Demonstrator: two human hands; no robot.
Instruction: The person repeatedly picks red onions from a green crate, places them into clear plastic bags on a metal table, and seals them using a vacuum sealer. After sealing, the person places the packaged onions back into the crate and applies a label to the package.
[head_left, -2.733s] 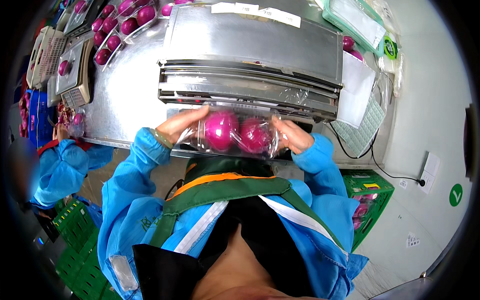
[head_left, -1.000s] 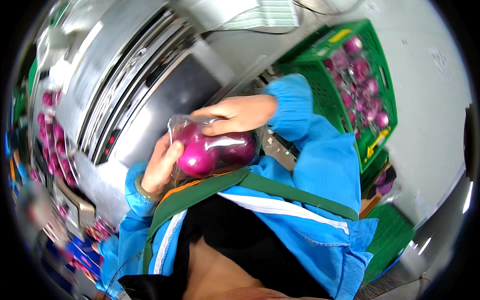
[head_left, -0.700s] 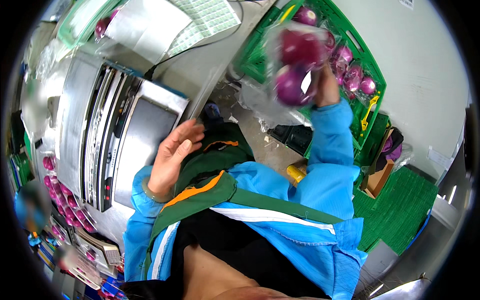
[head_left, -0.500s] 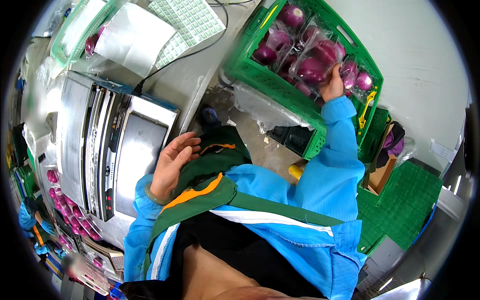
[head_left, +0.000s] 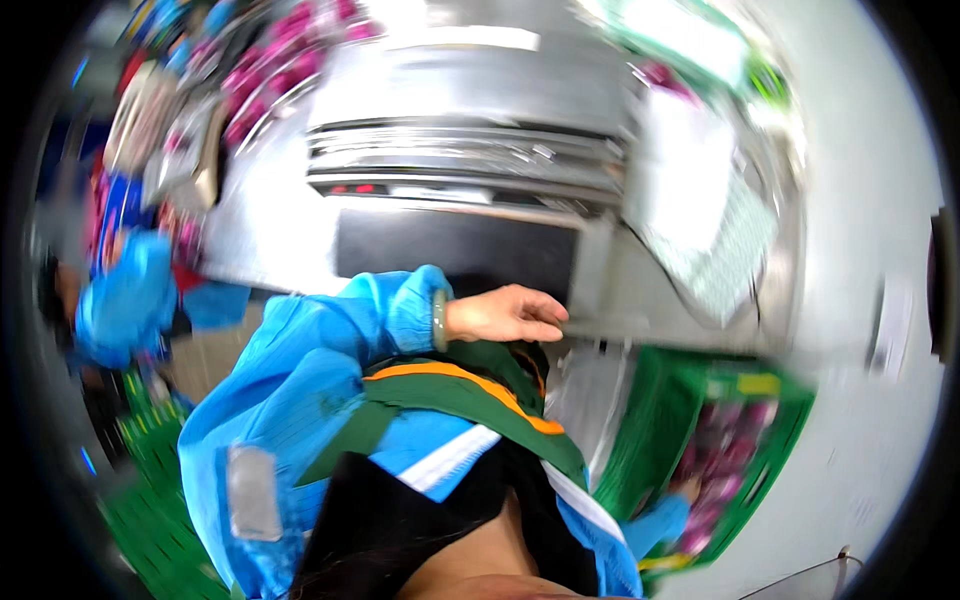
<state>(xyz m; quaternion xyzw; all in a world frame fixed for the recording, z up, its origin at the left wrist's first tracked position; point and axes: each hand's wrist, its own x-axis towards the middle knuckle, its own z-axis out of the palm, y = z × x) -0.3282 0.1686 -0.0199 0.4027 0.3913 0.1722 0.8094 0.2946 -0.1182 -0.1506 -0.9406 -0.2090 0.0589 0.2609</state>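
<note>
My view has just swung back so that the steel sealing machine with a flat black plate [head_left: 455, 245] lies squarely ahead, up and to the left of the green slatted plastic crate [head_left: 645, 400]. Half a second ago my right hand [head_left: 688, 490] held a clear-wrapped pair of purple onions over that crate; now it is down inside, at the crate's near left part, and I can't pick that pair out from the rest. I judge that it has been laid with the others, or nearly so, and that this pack's turn is about finished. My right hand is small and blurred, so I cannot tell whether its fingers are pinching anything. My left hand [head_left: 505, 315] is empty, fingers loosely extended and thumb a little apart, to the left of the crate and just in front of the black plate.

The wrapped purple onions [head_left: 735, 435] fill the crate's inside as glossy magenta-purple shapes with pale glints of film; motion blur hides their outlines, count and seals.
</note>
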